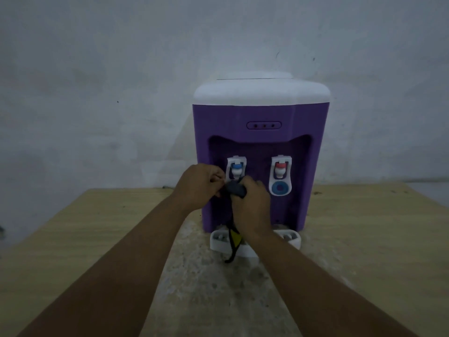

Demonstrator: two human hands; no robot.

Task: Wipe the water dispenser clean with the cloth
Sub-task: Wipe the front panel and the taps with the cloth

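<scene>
cloth (pixel 235 188) gripped between both hands, apparently under blue tap (pixel 236 169)

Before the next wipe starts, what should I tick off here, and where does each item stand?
1. Grip on the cloth: ok; the right hand grips it and the left hand pinches its edge.
2. Position of the cloth at the water dispenser: ok; bunched just below the blue tap.
3. Loose end of the cloth clear of the drip tray: not ok; it hangs across the tray.
4. Upright stance of the water dispenser on the table: ok.
5. Dampness of the cloth: cannot tell.
</scene>
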